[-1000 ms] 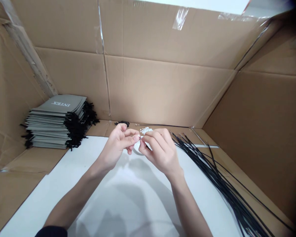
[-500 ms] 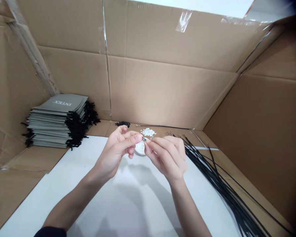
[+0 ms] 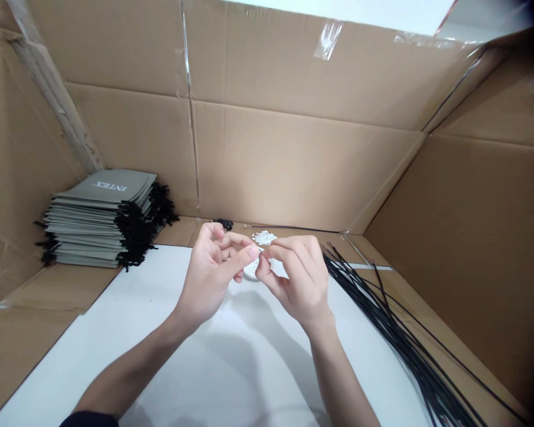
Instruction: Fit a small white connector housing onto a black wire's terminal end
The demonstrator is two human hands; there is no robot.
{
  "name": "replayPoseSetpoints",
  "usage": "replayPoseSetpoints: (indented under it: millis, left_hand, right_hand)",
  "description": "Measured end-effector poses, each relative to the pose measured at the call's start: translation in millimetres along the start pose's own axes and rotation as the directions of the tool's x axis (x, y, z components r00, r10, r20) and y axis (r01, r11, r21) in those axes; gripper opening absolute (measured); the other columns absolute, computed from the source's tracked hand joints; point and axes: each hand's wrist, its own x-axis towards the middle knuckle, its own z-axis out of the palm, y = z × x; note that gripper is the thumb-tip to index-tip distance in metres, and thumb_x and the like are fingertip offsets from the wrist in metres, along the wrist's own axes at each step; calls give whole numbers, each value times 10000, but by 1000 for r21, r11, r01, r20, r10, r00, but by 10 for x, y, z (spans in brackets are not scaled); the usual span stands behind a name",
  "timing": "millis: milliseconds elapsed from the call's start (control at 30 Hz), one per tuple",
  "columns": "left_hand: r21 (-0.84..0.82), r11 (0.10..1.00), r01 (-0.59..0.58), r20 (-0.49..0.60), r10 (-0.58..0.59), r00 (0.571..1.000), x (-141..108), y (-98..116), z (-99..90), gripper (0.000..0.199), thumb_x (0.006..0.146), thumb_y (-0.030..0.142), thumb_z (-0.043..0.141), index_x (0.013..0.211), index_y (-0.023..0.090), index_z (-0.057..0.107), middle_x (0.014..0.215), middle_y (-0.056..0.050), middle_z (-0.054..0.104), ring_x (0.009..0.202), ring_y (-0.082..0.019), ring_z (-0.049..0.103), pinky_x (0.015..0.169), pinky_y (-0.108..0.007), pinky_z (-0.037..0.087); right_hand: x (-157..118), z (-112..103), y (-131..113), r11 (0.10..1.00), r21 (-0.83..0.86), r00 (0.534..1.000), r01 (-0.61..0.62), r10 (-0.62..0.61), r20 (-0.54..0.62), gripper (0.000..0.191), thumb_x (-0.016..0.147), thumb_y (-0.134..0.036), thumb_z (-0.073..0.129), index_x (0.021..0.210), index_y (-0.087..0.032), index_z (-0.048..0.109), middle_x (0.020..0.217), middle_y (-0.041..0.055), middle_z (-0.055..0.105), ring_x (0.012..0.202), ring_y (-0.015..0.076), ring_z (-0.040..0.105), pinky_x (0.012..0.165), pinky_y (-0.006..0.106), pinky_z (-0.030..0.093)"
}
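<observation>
Head view: our left hand (image 3: 211,276) and right hand (image 3: 300,279) meet fingertip to fingertip above the white bench (image 3: 115,350) — each grip pinched together on one tiny piece (image 3: 260,251), too small to identify. Black cords (image 3: 396,332) lie right — grey bags (image 3: 100,219) stacked left.

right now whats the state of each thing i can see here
left hand: raised, fingertips pinched against the right's
right hand: raised, pinching something too small to tell
grey bag stack: flat, piled
black cords: lying loose, fanned out
white bits: heaped
white sheet: flat
</observation>
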Motion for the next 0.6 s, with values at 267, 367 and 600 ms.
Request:
replayPoseSetpoints:
  millis: [267,367,600]
  left_hand:
    - [-135,954,267,78,-258,963,48,28,-76,420,785,309,855,954,229,479,602,94,520,548,-43,465,474,-101,447]
    - [-237,900,366,102,-352,931,58,58,-77,481,694,274,931,924,206,514,667,85,534,533,-21,462,453,-95,448]
    - [-414,766,491,118,-490,864,14,88,-52,593,472,181,1058,750,170,535,650,117,444,490,26,398,418,-70,451]
  right_hand:
    - [-85,107,-21,866,387,943,-315,331,27,162,932,-61,611,932,-206,539,847,-2,599,787,150,541,726,324,428]
    - [-102,110,-67,677,566,861,-469,494,122,156,936,-78,612,874,-208,549,829,-8,563,777,146,510,724,319,418]
    - [-29,10,-176,679,540,852,-497,500,154,190,908,-39,624,851,-203,547,807,-38,556,773,121,488,735,295,392]
